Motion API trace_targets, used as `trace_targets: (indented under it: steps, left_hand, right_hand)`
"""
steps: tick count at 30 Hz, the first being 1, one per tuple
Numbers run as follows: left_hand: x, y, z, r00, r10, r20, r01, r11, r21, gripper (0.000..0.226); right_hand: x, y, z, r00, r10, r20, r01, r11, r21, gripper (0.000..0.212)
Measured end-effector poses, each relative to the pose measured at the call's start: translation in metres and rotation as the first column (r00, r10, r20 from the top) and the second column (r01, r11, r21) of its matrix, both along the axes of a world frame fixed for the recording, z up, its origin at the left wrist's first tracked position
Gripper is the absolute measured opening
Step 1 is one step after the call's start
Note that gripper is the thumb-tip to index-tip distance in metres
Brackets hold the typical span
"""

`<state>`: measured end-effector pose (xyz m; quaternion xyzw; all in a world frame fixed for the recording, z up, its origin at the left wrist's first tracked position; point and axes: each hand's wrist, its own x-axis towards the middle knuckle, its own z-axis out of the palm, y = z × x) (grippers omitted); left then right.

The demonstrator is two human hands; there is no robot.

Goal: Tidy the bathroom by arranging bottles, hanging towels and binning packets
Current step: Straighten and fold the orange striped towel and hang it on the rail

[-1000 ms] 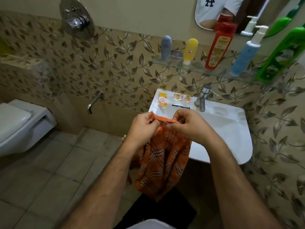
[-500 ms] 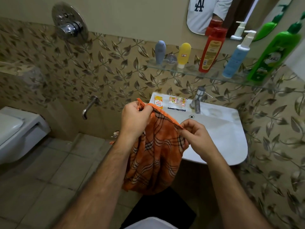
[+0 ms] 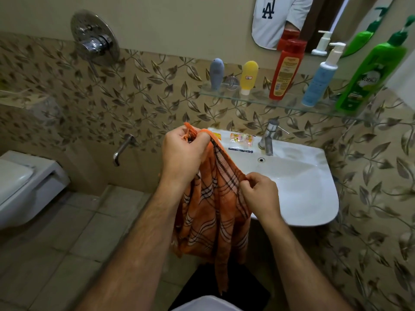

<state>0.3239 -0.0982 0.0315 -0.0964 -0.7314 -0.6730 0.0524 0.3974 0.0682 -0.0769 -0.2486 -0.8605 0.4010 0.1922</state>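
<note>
Orange checked towel (image 3: pixel 213 212) hangs in front of the white basin (image 3: pixel 314 194), its lower folds dropping past the basin's front rim toward the tiled floor (image 3: pixel 67 254). Open floor lies to the left, bounded by the wall-hung toilet (image 3: pixel 27 185) and a wall spout (image 3: pixel 122 149). On the basin's back ledge, left of the tap (image 3: pixel 268 140), lie small packets (image 3: pixel 241 139) and a dark strip. Above, a glass shelf (image 3: pixel 258 101) carries a grey tube (image 3: pixel 216 74), a yellow tube (image 3: pixel 248 76), a red bottle (image 3: pixel 285 70), a blue pump bottle (image 3: pixel 320 79) and a green bottle (image 3: pixel 370 75), all upright and close to the shelf's front edge. Left hand (image 3: pixel 184 156) is raised, grip clenched on the towel's bunched upper corner. Right hand (image 3: pixel 260 194) sits lower, nearer the basin rim, pinching the towel's edge between thumb and fingers. Both forearms reach forward from below.
</note>
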Motion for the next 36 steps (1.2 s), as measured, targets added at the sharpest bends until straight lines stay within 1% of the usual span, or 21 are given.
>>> trace_targets:
  steps: [3,5,7,8,9,10,12,14,15,16,17,18,20,23,26,28,29,30,32,34,36]
  left_hand:
    - [-0.011,-0.009,-0.005,0.996,0.061,0.061,-0.063,0.997,0.044,0.026]
    - [-0.02,-0.016,-0.015,0.989,0.092,0.112,-0.09,0.996,-0.019,0.021]
    - [-0.025,-0.023,-0.027,0.978,0.094,0.189,-0.07,0.989,-0.131,0.005]
    - [-0.024,-0.025,-0.032,0.968,0.11,0.225,-0.067,0.98,-0.188,0.013]
    - [-0.022,-0.025,-0.036,0.964,0.105,0.243,-0.05,0.974,-0.22,0.029]
    - [-0.018,-0.025,-0.04,0.969,0.06,0.241,-0.005,0.974,-0.225,0.042]
    - [-0.006,-0.018,-0.044,0.963,-0.14,0.231,0.187,0.962,-0.199,0.052]
    - [0.004,-0.01,-0.046,0.904,-0.343,0.256,0.393,0.901,-0.184,0.049]
    - [0.006,-0.006,-0.047,0.881,-0.392,0.263,0.446,0.874,-0.191,0.041]
    - [0.007,-0.004,-0.047,0.881,-0.396,0.257,0.452,0.865,-0.216,0.028]
    - [0.007,-0.003,-0.047,0.894,-0.373,0.247,0.431,0.867,-0.251,0.012]
    - [0.006,-0.003,-0.047,0.909,-0.343,0.239,0.402,0.872,-0.28,0.003]
    - [0.002,-0.006,-0.05,0.932,-0.268,0.244,0.335,0.894,-0.299,0.013]
    - [-0.005,-0.01,-0.048,0.972,-0.106,0.209,0.161,0.95,-0.269,0.009]
    - [-0.016,-0.018,-0.045,0.982,0.055,0.182,-0.011,0.971,-0.239,0.012]
    - [-0.022,-0.027,-0.045,0.976,0.1,0.192,-0.05,0.967,-0.249,0.014]
    - [-0.023,-0.031,-0.044,0.974,0.098,0.202,-0.042,0.963,-0.266,0.013]
    - [-0.022,-0.034,-0.045,0.972,0.073,0.222,-0.01,0.962,-0.273,0.011]
    - [-0.017,-0.034,-0.044,0.959,-0.056,0.278,0.121,0.967,-0.223,0.008]
    - [-0.012,-0.031,-0.042,0.915,-0.247,0.319,0.298,0.947,-0.121,0.031]
    - [-0.006,-0.026,-0.041,0.848,-0.414,0.33,0.448,0.894,-0.03,0.043]
  right_hand:
    - [0.004,0.006,-0.003,0.998,0.032,-0.049,-0.041,0.981,-0.19,0.027]
    - [0.006,0.007,0.006,0.99,0.071,-0.123,-0.112,0.926,-0.36,0.023]
    - [0.007,0.007,0.018,0.976,0.094,-0.196,-0.178,0.863,-0.473,0.021]
    - [0.006,0.007,0.025,0.969,0.11,-0.223,-0.208,0.851,-0.483,0.02]
    - [0.004,0.006,0.031,0.961,0.142,-0.237,-0.24,0.852,-0.465,0.021]
    - [0.003,0.003,0.037,0.954,0.186,-0.235,-0.273,0.862,-0.426,0.022]
    - [-0.002,-0.006,0.047,0.937,0.28,-0.211,-0.339,0.877,-0.339,0.023]
    - [-0.006,-0.015,0.055,0.913,0.355,-0.202,-0.403,0.862,-0.309,0.022]
    - [-0.007,-0.02,0.059,0.901,0.382,-0.203,-0.429,0.85,-0.306,0.023]
    - [-0.009,-0.023,0.063,0.895,0.397,-0.203,-0.443,0.847,-0.295,0.022]
    - [-0.009,-0.025,0.065,0.896,0.393,-0.205,-0.438,0.854,-0.279,0.019]
    - [-0.01,-0.024,0.067,0.902,0.377,-0.21,-0.424,0.866,-0.264,0.015]
    - [-0.011,-0.02,0.067,0.914,0.35,-0.206,-0.398,0.873,-0.281,0.011]
    - [-0.005,-0.011,0.062,0.921,0.372,-0.119,-0.388,0.842,-0.374,0.019]
    - [0.007,0.002,0.056,0.92,0.382,-0.085,-0.371,0.783,-0.5,0.022]
    - [0.014,0.011,0.055,0.914,0.398,-0.078,-0.371,0.745,-0.554,0.018]
    - [0.015,0.015,0.055,0.916,0.395,-0.077,-0.367,0.744,-0.558,0.017]
    - [0.015,0.017,0.055,0.919,0.384,-0.084,-0.364,0.752,-0.549,0.017]
    - [0.011,0.017,0.057,0.922,0.363,-0.131,-0.375,0.763,-0.526,0.023]
    - [0.006,0.01,0.063,0.904,0.386,-0.181,-0.423,0.756,-0.499,0.021]
    - [0.0,-0.002,0.068,0.877,0.444,-0.183,-0.475,0.748,-0.464,0.011]
